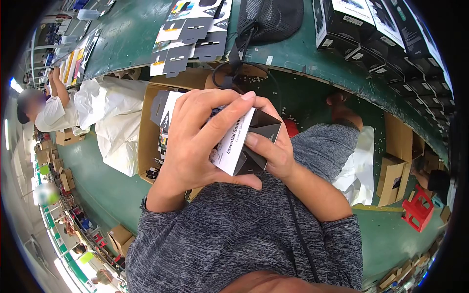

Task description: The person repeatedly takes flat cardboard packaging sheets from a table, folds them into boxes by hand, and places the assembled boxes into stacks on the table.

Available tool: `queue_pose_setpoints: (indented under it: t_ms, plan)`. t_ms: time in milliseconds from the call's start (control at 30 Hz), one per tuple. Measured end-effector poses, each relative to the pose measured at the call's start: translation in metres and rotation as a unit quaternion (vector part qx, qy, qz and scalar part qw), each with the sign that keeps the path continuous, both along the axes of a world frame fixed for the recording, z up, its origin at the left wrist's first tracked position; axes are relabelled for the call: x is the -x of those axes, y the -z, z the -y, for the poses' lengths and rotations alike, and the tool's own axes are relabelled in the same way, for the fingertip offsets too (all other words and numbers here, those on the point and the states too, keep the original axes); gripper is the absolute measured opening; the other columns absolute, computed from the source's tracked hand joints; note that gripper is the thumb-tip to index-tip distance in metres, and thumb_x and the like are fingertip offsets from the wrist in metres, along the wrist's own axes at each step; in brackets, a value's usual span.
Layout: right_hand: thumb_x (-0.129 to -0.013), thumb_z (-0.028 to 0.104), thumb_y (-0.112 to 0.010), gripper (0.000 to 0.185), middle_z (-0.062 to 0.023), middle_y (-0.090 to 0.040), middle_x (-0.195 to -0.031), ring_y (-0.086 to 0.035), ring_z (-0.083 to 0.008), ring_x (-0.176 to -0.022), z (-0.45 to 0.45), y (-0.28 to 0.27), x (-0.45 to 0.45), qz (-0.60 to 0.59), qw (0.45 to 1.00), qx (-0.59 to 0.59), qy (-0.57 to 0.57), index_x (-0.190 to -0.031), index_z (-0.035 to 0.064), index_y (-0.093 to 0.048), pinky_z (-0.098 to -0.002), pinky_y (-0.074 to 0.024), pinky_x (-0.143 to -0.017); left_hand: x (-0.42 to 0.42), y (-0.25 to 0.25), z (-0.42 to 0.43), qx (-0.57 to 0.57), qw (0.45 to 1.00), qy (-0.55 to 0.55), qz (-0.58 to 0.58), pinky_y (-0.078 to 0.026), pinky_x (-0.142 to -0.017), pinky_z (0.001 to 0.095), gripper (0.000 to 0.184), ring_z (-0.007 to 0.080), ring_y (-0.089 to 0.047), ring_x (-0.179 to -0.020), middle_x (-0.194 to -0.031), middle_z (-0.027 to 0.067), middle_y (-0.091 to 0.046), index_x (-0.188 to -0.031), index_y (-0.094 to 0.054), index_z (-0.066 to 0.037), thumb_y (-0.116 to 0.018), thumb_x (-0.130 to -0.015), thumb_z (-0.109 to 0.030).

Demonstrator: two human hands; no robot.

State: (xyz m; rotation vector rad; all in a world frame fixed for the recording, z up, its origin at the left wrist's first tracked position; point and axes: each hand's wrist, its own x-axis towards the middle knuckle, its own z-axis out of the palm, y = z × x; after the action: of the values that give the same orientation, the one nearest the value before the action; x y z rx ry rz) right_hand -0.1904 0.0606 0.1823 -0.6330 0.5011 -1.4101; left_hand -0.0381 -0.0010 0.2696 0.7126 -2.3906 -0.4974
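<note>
Between my two hands, above my lap, is a small black and white box (233,146) with "Essential Sound" printed on its white side. My left hand (188,139) wraps over the box from the left, its fingers across the top and its thumb below the lower edge. On the right, my right hand (276,149) grips the black side, with the thumb pressed on a dark flap or panel at the box's end. The fingers behind the box are partly hidden.
Flat printed cartons (188,36) and a black mesh bag (271,22) lie on the green table (122,44). Stacked black boxes (376,29) stand at its right. An open cardboard box (146,132) is at my left. A co-worker (53,110) sits farther left; a red stool (418,207) stands right.
</note>
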Motion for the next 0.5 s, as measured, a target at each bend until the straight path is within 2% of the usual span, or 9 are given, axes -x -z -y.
queue_pose_setpoints:
  t_ms: [100, 200, 233, 267, 300, 367, 400, 500]
  plan:
    - [-0.093, 0.025, -0.067, 0.061, -0.0137, -0.055, -0.135, -0.053, -0.0207, -0.128, -0.002, -0.001, 0.003, -0.01, 1.0, 0.011, -0.001, -0.143, -0.0015, -0.044, -0.0375, -0.0407, -0.111, -0.002, 0.001, -0.001, -0.017, 1.0, -0.009, 0.0, -0.047, -0.091, 0.0447, 0.108, 0.0311, -0.062, -0.103, -0.118, 0.0124, -0.063, -0.133, -0.064, -0.004, -0.086, -0.047, -0.066]
    - [-0.096, 0.033, -0.064, 0.063, -0.0149, -0.052, -0.14, -0.05, -0.0222, -0.132, -0.004, -0.001, 0.005, 0.025, 0.999, 0.025, 0.003, -0.144, -0.0025, -0.043, -0.0388, -0.0388, -0.113, -0.006, 0.004, 0.002, -0.048, 0.997, -0.004, -0.053, -0.047, -0.092, 0.0431, 0.112, 0.0311, -0.062, -0.104, -0.119, 0.0143, -0.063, -0.133, -0.064, -0.002, -0.088, -0.044, -0.066]
    - [-0.097, 0.036, -0.063, 0.065, -0.0154, -0.051, -0.141, -0.049, -0.0228, -0.134, -0.005, -0.001, 0.006, 0.043, 0.999, 0.029, 0.007, -0.144, -0.0029, -0.043, -0.0392, -0.0382, -0.114, -0.005, 0.004, 0.002, -0.092, 0.992, -0.009, -0.084, -0.048, -0.094, 0.0418, 0.115, 0.0317, -0.062, -0.107, -0.121, 0.0161, -0.062, -0.132, -0.064, 0.001, -0.091, -0.042, -0.066]
    - [-0.098, 0.051, -0.061, 0.075, -0.0164, -0.049, -0.144, -0.046, -0.0237, -0.137, -0.007, 0.001, 0.005, 0.018, 0.999, 0.047, 0.014, -0.145, -0.0041, -0.043, -0.0395, -0.0368, -0.115, -0.005, 0.005, 0.002, -0.121, 0.987, 0.008, -0.106, -0.047, -0.097, 0.0423, 0.117, 0.0325, -0.061, -0.111, -0.123, 0.017, -0.061, -0.135, -0.061, 0.001, -0.093, -0.042, -0.063]
    - [-0.097, 0.055, -0.061, 0.078, -0.0166, -0.048, -0.145, -0.046, -0.0237, -0.137, -0.007, 0.004, 0.005, 0.001, 0.998, 0.059, 0.026, -0.144, -0.004, -0.043, -0.0394, -0.0371, -0.114, -0.005, 0.006, 0.003, -0.149, 0.98, 0.025, -0.128, -0.045, -0.1, 0.0427, 0.12, 0.0333, -0.06, -0.114, -0.125, 0.0179, -0.06, -0.137, -0.059, 0.002, -0.095, -0.042, -0.06]
    - [-0.095, 0.063, -0.061, 0.084, -0.017, -0.048, -0.145, -0.047, -0.0236, -0.137, -0.008, 0.011, 0.008, -0.034, 0.995, 0.081, 0.05, -0.144, -0.0039, -0.044, -0.0391, -0.0377, -0.114, -0.003, 0.008, 0.004, -0.185, 0.977, 0.02, -0.101, -0.044, -0.103, 0.0432, 0.123, 0.0341, -0.057, -0.118, -0.128, 0.0182, -0.059, -0.142, -0.054, 0.002, -0.097, -0.042, -0.055]
    - [-0.092, 0.067, -0.062, 0.089, -0.0153, -0.052, -0.141, -0.051, -0.0216, -0.132, -0.008, 0.011, 0.012, -0.049, 0.996, 0.053, 0.06, -0.143, -0.0035, -0.045, -0.0372, -0.042, -0.109, -0.002, 0.01, 0.004, -0.203, 0.975, 0.018, -0.088, -0.043, -0.104, 0.0434, 0.125, 0.0345, -0.056, -0.12, -0.13, 0.0183, -0.058, -0.144, -0.051, 0.002, -0.099, -0.042, -0.052]
    - [-0.092, 0.064, -0.066, 0.085, -0.0121, -0.057, -0.135, -0.057, -0.0187, -0.124, -0.011, 0.015, 0.019, -0.013, 0.998, 0.036, 0.048, -0.141, -0.0022, -0.047, -0.034, -0.0461, -0.104, 0.002, 0.012, 0.007, -0.251, 0.967, 0.028, -0.043, -0.041, -0.106, 0.0441, 0.126, 0.0349, -0.055, -0.123, -0.134, 0.0177, -0.057, -0.147, -0.047, 0.001, -0.1, -0.042, -0.044]
